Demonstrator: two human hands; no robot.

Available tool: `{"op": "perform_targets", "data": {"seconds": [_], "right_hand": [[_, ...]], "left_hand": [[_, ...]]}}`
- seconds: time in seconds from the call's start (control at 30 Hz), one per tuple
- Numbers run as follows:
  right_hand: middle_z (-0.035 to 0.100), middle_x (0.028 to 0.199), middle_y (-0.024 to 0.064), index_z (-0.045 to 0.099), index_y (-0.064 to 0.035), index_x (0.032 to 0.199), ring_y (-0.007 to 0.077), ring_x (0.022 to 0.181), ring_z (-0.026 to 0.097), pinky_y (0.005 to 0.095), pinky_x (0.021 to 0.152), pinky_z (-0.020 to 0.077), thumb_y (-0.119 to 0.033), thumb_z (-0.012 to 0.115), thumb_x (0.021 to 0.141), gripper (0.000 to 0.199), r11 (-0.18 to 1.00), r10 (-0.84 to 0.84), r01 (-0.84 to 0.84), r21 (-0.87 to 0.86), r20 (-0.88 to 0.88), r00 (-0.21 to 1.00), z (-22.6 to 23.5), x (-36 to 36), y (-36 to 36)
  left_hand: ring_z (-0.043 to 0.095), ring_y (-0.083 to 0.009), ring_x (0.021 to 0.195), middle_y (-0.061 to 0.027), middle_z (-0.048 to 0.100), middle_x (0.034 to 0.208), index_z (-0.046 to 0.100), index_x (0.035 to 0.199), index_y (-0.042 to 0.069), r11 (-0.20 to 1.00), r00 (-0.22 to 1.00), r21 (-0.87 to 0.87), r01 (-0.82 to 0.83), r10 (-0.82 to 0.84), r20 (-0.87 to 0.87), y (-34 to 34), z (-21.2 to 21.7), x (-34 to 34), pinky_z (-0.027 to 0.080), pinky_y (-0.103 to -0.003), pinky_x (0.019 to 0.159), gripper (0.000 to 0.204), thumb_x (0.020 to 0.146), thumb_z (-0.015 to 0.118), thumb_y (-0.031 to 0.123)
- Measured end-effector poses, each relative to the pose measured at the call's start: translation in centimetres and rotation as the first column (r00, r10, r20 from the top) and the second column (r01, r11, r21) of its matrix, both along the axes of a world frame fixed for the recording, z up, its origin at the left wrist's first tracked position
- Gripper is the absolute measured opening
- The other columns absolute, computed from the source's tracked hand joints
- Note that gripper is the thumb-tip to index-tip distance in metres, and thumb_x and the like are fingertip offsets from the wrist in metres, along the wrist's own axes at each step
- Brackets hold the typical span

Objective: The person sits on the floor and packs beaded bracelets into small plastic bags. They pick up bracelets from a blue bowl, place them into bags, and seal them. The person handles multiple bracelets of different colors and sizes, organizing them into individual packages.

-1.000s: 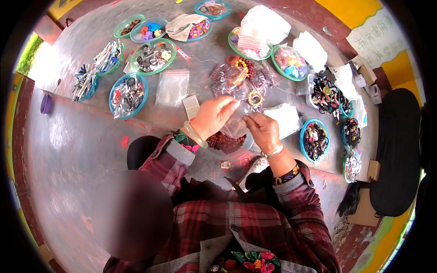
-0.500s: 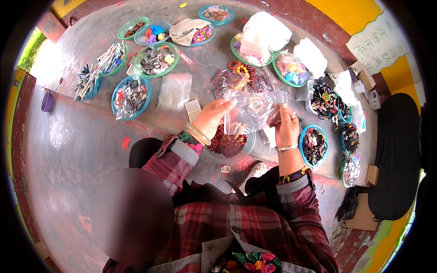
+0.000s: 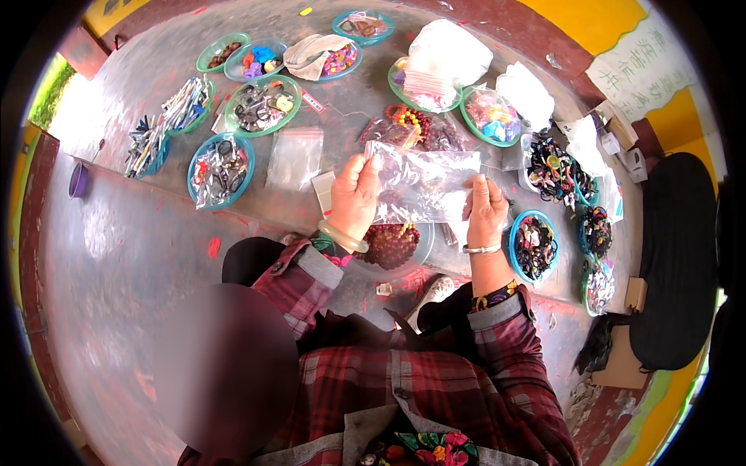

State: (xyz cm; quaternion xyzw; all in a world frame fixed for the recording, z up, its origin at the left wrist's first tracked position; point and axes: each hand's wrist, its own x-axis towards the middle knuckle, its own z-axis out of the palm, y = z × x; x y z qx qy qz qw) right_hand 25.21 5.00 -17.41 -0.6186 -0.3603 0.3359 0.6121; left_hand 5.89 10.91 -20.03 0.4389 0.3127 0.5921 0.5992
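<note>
A clear plastic zip bag (image 3: 427,185) is stretched flat between my two hands, with glare across it. My left hand (image 3: 356,198) pinches its left edge, thumb on top. At the right edge, my right hand (image 3: 487,213) grips it between thumb and fingers. Whether anything lies inside the bag is hard to tell through the shine. Just below it, partly covered, stands a clear bowl (image 3: 427,252) of dark red bead strings (image 3: 391,245). Past the bag's far edge lie more bagged bead bracelets (image 3: 408,116), some red and orange.
A stack of clear bags (image 3: 295,159) and a small white card box (image 3: 323,193) lie left of my left hand. Bowls of pens (image 3: 186,105), wrapped trinkets (image 3: 221,171) and hair ties (image 3: 536,247) surround the spot. White sacks (image 3: 451,53) stand at the back.
My left hand has shifted left and slightly down, pulling the bag from bunched to flat and taut. The right hand has barely moved.
</note>
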Motion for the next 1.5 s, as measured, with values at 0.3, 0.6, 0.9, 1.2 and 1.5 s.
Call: {"op": "perform_targets", "data": {"seconds": [0.3, 0.6, 0.9, 1.2, 1.5], "right_hand": [[0.050, 0.056, -0.0009, 0.059, -0.0037, 0.072, 0.0076, 0.044, 0.044, 0.0205, 0.041, 0.0347, -0.022, 0.057, 0.087, 0.024, 0.989, 0.006, 0.016, 0.150, -0.144, 0.990, -0.8, 0.5, 0.5], [0.047, 0.050, -0.0014, 0.058, -0.0042, 0.072, 0.0053, 0.039, 0.037, 0.0208, 0.036, 0.0254, -0.024, 0.055, 0.088, 0.026, 0.995, -0.092, 0.100, 0.020, -0.232, 0.968, 0.2, -0.3, 0.7], [0.039, 0.048, -0.0066, 0.061, -0.0043, 0.072, 0.0024, 0.042, 0.033, 0.0201, 0.039, 0.0254, -0.020, 0.058, 0.087, 0.022, 0.998, -0.068, 0.068, 0.012, 0.018, 0.998, -1.5, 1.5, 0.2], [0.042, 0.045, -0.0048, 0.061, -0.0050, 0.069, 0.0038, 0.037, 0.034, 0.0203, 0.035, 0.0262, -0.022, 0.059, 0.086, 0.024, 0.986, 0.080, -0.056, -0.155, 0.153, 0.985, -1.3, 11.4, 1.6], [0.049, 0.046, 0.0024, 0.059, -0.0012, 0.067, 0.0107, 0.042, 0.046, 0.0251, 0.041, 0.0366, -0.026, 0.057, 0.083, 0.029, 0.854, 0.246, 0.044, -0.518, 0.476, 0.844, -11.3, 22.6, 1.0]], "left_hand": [[0.040, -0.0052, 0.052, -0.0006, 0.045, 0.056, 0.053, 0.087, 0.002, 0.990, 0.910, 0.110, 0.087, -0.034, -0.414, -0.8, 0.1, -0.3, 0.036, -0.025, 0.046, 0.012, 0.090, 0.051, 0.014], [0.035, -0.0030, 0.051, 0.0051, 0.042, 0.057, 0.053, 0.082, 0.002, 1.000, 0.973, -0.019, -0.021, 0.016, -0.230, -0.9, -0.4, 0.5, 0.032, -0.021, 0.044, 0.019, 0.092, 0.049, 0.018], [0.035, -0.0016, 0.048, 0.0064, 0.038, 0.056, 0.053, 0.084, 0.006, 0.975, 0.995, -0.219, 0.048, -0.065, -0.074, -1.0, -0.2, 1.5, 0.032, -0.020, 0.041, 0.018, 0.093, 0.048, 0.021], [0.041, -0.0043, 0.040, -0.0007, 0.049, 0.058, 0.052, 0.089, 0.005, 0.980, 0.957, -0.190, 0.056, -0.107, -0.270, -0.1, 1.0, 1.6, 0.032, -0.018, 0.036, 0.025, 0.094, 0.042, 0.028], [0.042, -0.0036, 0.043, -0.0012, 0.049, 0.060, 0.053, 0.091, 0.003, 0.968, 0.936, -0.202, 0.150, -0.204, -0.287, 0.0, 1.5, 2.2, 0.034, -0.017, 0.038, 0.028, 0.095, 0.041, 0.028]]}}
